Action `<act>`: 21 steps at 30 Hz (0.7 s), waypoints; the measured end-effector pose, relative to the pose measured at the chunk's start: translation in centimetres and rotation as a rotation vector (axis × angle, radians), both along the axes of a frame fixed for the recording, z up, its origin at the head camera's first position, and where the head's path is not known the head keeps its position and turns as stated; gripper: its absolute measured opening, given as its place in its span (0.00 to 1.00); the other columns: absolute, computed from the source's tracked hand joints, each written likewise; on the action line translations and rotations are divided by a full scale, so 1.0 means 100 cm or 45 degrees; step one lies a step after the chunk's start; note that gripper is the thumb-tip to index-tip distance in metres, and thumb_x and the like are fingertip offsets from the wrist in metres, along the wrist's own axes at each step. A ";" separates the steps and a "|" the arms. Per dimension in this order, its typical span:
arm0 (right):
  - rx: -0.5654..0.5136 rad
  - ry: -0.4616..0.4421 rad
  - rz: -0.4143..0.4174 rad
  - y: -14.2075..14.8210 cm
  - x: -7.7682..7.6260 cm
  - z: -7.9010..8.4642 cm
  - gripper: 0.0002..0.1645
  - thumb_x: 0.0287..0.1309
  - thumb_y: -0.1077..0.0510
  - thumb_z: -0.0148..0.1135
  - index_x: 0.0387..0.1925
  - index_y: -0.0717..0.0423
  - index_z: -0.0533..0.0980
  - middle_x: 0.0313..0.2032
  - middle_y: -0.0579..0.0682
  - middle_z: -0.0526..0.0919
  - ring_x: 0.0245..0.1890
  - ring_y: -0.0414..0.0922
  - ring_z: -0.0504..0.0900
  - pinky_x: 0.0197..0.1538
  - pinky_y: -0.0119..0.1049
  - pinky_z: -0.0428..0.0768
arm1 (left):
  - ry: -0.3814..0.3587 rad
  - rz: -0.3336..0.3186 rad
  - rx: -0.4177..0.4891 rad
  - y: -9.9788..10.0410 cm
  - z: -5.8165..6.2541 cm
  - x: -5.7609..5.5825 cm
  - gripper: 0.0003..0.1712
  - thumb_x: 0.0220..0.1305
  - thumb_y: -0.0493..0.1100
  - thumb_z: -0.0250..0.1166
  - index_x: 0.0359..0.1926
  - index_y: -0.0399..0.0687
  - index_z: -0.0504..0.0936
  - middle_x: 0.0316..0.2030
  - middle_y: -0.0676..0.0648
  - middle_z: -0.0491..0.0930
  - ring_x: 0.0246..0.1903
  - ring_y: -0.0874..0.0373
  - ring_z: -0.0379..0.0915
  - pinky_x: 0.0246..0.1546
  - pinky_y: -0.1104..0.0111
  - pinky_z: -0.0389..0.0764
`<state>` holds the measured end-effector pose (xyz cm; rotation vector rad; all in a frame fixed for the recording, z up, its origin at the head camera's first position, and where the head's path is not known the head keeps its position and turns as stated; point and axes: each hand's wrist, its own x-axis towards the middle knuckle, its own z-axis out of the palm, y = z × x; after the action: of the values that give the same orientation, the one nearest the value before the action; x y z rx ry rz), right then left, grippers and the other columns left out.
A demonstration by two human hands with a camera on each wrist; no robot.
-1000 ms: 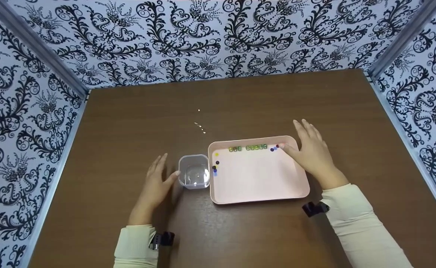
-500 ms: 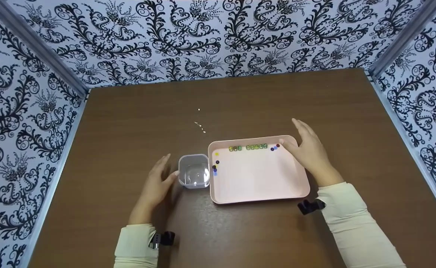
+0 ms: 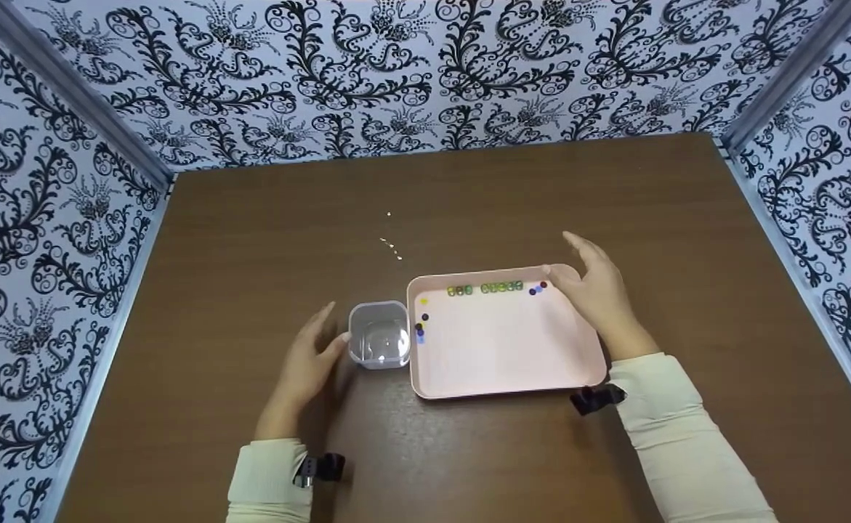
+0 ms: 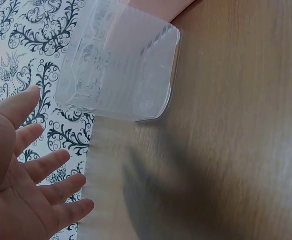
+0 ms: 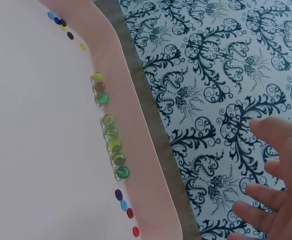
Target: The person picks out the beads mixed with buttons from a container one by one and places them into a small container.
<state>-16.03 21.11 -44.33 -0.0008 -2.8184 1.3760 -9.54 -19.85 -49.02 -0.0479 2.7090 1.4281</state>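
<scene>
A pink tray lies on the table, with several green and yellowish glass marbles lined along its far wall. Small flat coloured discs in purple, blue and red sit beyond one end of that row; others lie by the tray's left wall. Against the tray's left side stands a clear plastic container, with nothing seen inside. My left hand is held beside the container, fingers spread, thumb near its rim. Over the tray's far right corner is my right hand, fingers extended and holding nothing.
The brown wooden table is enclosed by patterned walls at the back and both sides. Small bright specks show on the tabletop behind the container. Each wrist wears a black strap-mounted camera.
My right hand has shifted slightly left over the tray's far right corner. The left hand has barely moved. Tray, marbles, discs and container stay in place.
</scene>
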 end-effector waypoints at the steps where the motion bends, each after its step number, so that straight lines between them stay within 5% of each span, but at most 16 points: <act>1: -0.014 0.000 -0.006 -0.001 -0.001 -0.001 0.42 0.61 0.47 0.64 0.71 0.56 0.60 0.69 0.59 0.63 0.68 0.59 0.61 0.67 0.60 0.61 | 0.003 0.002 0.002 0.000 -0.001 0.000 0.34 0.68 0.42 0.61 0.71 0.40 0.62 0.70 0.34 0.59 0.71 0.39 0.50 0.70 0.47 0.51; 21: -0.165 -0.080 -0.023 -0.014 -0.013 -0.015 0.33 0.62 0.53 0.63 0.66 0.57 0.68 0.64 0.57 0.72 0.64 0.56 0.68 0.64 0.51 0.69 | 0.040 0.002 0.046 0.002 -0.003 0.002 0.27 0.68 0.40 0.60 0.66 0.37 0.69 0.67 0.33 0.64 0.69 0.39 0.55 0.70 0.48 0.53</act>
<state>-17.29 19.69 -45.80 -0.0713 -2.7648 1.5790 -9.39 -19.65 -49.36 -0.0261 2.7075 1.4904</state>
